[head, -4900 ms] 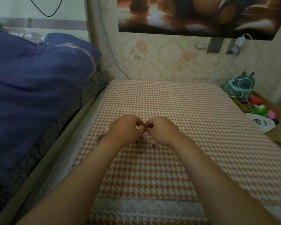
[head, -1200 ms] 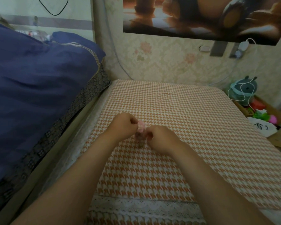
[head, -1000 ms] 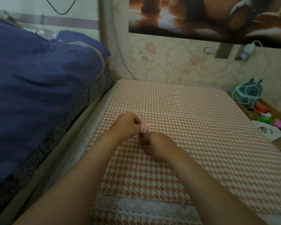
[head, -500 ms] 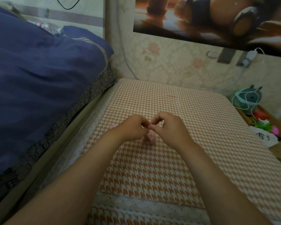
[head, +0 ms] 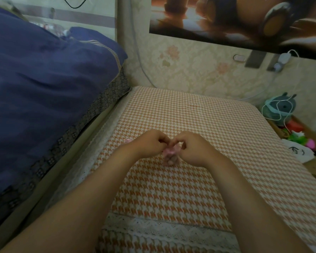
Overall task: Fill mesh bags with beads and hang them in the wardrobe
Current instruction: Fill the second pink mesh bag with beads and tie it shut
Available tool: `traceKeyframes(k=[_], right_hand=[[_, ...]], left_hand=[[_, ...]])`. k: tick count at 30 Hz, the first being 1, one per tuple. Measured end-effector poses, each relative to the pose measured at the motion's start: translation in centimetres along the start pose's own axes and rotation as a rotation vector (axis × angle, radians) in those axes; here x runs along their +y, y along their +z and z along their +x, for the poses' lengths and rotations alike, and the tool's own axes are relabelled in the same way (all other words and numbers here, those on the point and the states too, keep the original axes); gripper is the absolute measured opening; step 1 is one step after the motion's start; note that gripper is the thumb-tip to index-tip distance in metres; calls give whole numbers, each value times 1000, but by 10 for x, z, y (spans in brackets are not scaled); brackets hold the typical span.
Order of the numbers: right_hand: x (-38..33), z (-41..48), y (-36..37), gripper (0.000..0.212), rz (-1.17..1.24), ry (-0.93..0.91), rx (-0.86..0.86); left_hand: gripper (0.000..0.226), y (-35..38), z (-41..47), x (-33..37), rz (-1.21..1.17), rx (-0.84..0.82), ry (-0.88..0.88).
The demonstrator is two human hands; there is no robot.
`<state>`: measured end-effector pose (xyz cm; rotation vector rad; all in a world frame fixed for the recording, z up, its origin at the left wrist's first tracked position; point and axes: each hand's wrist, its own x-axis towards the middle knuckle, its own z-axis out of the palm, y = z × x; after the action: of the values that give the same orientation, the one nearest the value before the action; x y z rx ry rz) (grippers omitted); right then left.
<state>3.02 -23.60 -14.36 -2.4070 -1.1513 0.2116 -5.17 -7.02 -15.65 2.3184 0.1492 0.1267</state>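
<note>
Pink mesh bag (head: pixel 170 157), lumpy at the bottom, rests on the houndstooth cloth (head: pixel 190 110) between the hands. Left hand (head: pixel 148 144) and right hand (head: pixel 195 149) each pinch its gathered top. Blue bedding (head: pixel 44 79) lies to the left.

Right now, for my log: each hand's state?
Left hand: pinches the top of the pink mesh bag.
Right hand: pinches the same bag's top.
</note>
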Motion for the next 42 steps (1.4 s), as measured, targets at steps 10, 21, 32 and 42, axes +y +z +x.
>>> traceKeyframes(k=[10,21,32,42], right_hand=[[12,-3,3,25,-37,40,58],[16,-5,6,31,-117,83,-16],[18,0,6,18,-79,47,-23],[24,-15,-4,17,84,66,13]], left_hand=[[70,14,-6,-6,-182,-187,-52],[19,29,0,-6,-35,-74,76],[25,29,6,-12,-1,-12,64],[26,24,-1,-7,40,15,49]])
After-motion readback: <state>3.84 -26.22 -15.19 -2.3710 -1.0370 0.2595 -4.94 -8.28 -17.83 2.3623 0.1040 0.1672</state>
